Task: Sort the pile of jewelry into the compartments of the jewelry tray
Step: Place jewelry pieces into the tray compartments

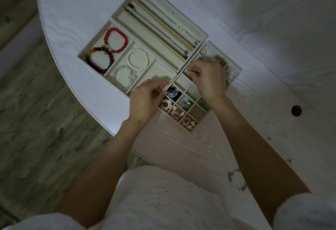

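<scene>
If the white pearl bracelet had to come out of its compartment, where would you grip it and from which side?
Pinch the white pearl bracelet from straight above, on its far arc of beads. It lies flat as an open ring, so fingers can straddle the strand there. Its near arc lies close to the pale bead bracelet sharing the compartment, so a grip there would probably disturb that one too.

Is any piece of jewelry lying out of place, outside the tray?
Yes. One beaded bracelet lies on the white table, near the right forearm, apart from the jewelry tray. The others sit in compartments.
</scene>
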Demonstrator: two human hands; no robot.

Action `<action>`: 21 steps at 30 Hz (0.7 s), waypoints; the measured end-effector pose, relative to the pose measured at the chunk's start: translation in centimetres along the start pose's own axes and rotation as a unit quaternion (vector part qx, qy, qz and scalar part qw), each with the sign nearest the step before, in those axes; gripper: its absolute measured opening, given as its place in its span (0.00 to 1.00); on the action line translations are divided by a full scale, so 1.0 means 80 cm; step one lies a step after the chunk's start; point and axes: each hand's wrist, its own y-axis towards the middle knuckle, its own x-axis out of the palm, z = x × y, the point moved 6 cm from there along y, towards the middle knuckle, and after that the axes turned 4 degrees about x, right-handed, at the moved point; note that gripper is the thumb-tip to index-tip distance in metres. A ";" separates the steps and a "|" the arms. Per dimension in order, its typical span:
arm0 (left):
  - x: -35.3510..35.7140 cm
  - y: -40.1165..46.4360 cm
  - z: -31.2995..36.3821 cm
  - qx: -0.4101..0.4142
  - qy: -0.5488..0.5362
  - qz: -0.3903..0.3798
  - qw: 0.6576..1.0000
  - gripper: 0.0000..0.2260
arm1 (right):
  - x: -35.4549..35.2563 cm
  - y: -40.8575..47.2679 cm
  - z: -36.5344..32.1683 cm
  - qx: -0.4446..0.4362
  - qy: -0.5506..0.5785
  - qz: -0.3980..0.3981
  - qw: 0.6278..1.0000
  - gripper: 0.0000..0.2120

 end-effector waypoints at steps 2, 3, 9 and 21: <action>0.001 0.001 -0.005 -0.013 -0.011 0.002 1.000 0.10 | 0.005 0.002 -0.005 -0.013 -0.040 0.028 0.999 0.05; 0.001 0.001 -0.007 -0.021 -0.016 0.001 1.000 0.10 | 0.006 0.001 -0.004 -0.014 -0.049 0.043 0.998 0.06; 0.003 0.006 -0.012 -0.019 -0.020 -0.017 0.999 0.11 | 0.008 -0.005 0.021 0.023 0.007 0.061 0.998 0.07; 0.005 0.007 -0.012 0.005 -0.020 -0.023 1.000 0.11 | 0.017 0.004 -0.002 -0.004 -0.092 0.018 0.996 0.06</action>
